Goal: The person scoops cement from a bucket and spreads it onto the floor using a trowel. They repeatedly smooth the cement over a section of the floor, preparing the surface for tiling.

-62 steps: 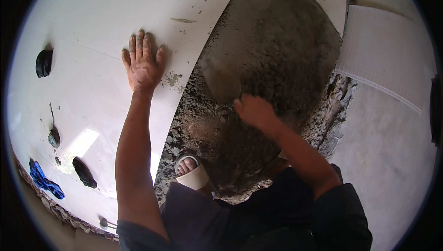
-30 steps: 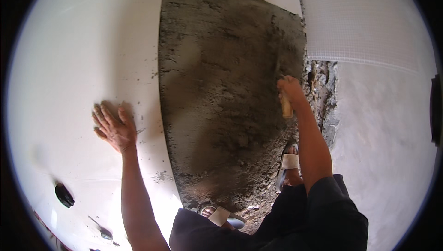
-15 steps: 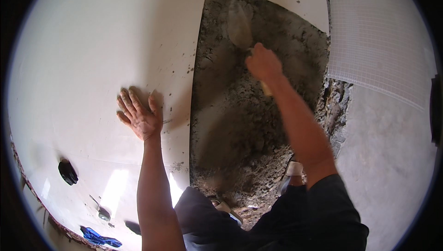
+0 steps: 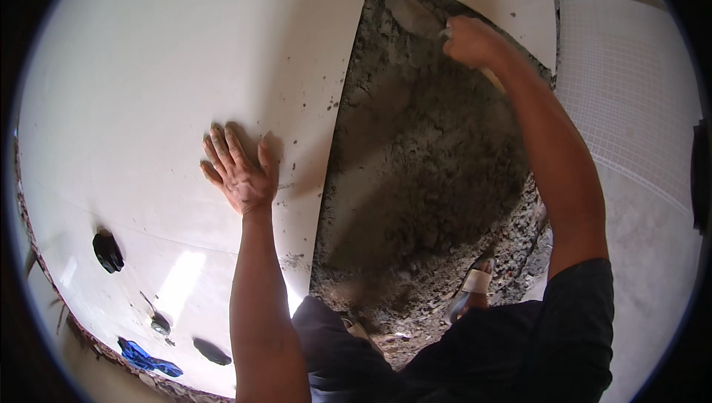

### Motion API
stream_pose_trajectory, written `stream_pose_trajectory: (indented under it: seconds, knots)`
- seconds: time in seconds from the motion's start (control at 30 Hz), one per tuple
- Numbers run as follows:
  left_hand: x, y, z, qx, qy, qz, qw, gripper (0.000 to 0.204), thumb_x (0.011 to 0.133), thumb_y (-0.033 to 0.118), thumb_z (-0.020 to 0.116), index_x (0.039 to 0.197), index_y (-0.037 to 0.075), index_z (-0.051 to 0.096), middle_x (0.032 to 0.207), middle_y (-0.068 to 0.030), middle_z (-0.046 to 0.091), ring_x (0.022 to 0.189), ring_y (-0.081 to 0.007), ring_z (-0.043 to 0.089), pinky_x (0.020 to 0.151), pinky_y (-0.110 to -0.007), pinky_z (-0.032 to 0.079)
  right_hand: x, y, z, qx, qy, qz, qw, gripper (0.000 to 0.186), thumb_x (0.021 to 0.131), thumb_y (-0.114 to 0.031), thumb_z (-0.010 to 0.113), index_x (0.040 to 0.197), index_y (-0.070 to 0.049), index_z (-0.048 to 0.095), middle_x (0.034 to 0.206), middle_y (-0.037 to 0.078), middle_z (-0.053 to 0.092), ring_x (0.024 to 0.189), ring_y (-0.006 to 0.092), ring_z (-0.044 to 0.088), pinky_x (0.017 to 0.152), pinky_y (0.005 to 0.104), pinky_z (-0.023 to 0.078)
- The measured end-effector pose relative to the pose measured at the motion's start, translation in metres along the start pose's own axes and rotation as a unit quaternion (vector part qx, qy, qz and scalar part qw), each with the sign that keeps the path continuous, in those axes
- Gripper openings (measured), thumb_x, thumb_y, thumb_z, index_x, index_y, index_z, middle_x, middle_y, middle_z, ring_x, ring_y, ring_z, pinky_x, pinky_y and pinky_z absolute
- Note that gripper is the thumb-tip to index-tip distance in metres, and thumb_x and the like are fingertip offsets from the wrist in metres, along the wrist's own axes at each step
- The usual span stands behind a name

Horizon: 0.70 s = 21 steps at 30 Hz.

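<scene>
My right hand [image 4: 471,41] is closed round the handle of a trowel [image 4: 415,14]. The blade, greyed with mortar, lies against the wet mortar bed [image 4: 437,121] near its far end; the light handle end shows below my wrist. Flat on the white tiled floor [image 4: 170,69], left of the bed, rests my left hand [image 4: 241,173], fingers spread and smeared with grey. Dark mortar specks dot the tile between that hand and the bed's straight edge.
Lower left on the tiles are a black suction cup [image 4: 108,252], a small dark tool with a thin handle [image 4: 159,322], a dark oval object [image 4: 212,351] and a blue cloth [image 4: 148,358]. A white gridded sheet [image 4: 623,84] lies at right. My sandalled foot [image 4: 475,284] stands on rubble.
My right hand has swept the trowel toward the bed's far right edge, its blade turning more sideways. My left hand keeps its place on the tile while the view shifts slightly.
</scene>
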State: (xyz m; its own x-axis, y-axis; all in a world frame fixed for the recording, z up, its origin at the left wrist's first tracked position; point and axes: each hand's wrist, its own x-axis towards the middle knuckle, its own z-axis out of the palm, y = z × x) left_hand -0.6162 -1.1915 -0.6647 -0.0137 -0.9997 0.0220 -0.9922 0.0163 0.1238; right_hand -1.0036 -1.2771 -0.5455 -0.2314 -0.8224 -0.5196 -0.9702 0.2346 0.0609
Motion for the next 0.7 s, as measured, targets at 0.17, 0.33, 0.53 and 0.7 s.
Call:
stream_pose_trajectory:
  seconds: [0.17, 0.33, 0.53, 0.7]
  knots:
    - [0.0, 0.0, -0.001, 0.005, 0.002, 0.002, 1.0, 0.067, 0.092, 0.052, 0.038, 0.144, 0.011, 0.03, 0.152, -0.0085, 0.023, 0.142, -0.0278, 0.013, 0.113, -0.051, 0.005, -0.045, -0.015, 0.031, -0.017, -0.09, -0.005, 0.996, 0.03, 0.079, -0.012, 0.053, 0.105, 0.003, 0.058, 0.098, 0.023, 0.064, 0.092, 0.0381, 0.062, 0.08, 0.0463, 0.05]
    - [0.001, 0.001, -0.002, 0.008, -0.011, -0.006, 1.0, 0.067, 0.092, 0.054, 0.036, 0.144, 0.012, 0.029, 0.152, -0.0083, 0.022, 0.142, -0.0272, 0.013, 0.114, -0.051, 0.005, -0.13, -0.044, 0.081, 0.003, -0.077, -0.022, 0.997, 0.023, 0.08, -0.01, 0.051, 0.099, 0.003, 0.053, 0.087, 0.02, 0.065, 0.083, 0.0375, 0.064, 0.071, 0.0471, 0.051]
    - [0.001, 0.0, 0.001, 0.012, -0.001, -0.008, 1.0, 0.067, 0.091, 0.054, 0.036, 0.144, 0.014, 0.028, 0.152, -0.0074, 0.022, 0.142, -0.0259, 0.012, 0.114, -0.051, 0.005, -0.199, -0.031, 0.094, 0.156, -0.097, 0.014, 0.983, 0.033, 0.086, -0.028, 0.053, 0.103, 0.0, 0.051, 0.084, 0.022, 0.065, 0.076, 0.041, 0.064, 0.072, 0.048, 0.051]
    - [0.0, 0.0, 0.004, 0.009, 0.001, -0.009, 1.0, 0.067, 0.091, 0.055, 0.037, 0.144, 0.014, 0.028, 0.152, -0.0066, 0.022, 0.142, -0.025, 0.012, 0.114, -0.051, 0.005, -0.133, 0.022, 0.055, 0.061, 0.081, 0.003, 0.995, 0.04, 0.089, -0.035, 0.049, 0.107, 0.001, 0.051, 0.089, 0.022, 0.065, 0.085, 0.0401, 0.064, 0.075, 0.0479, 0.051]
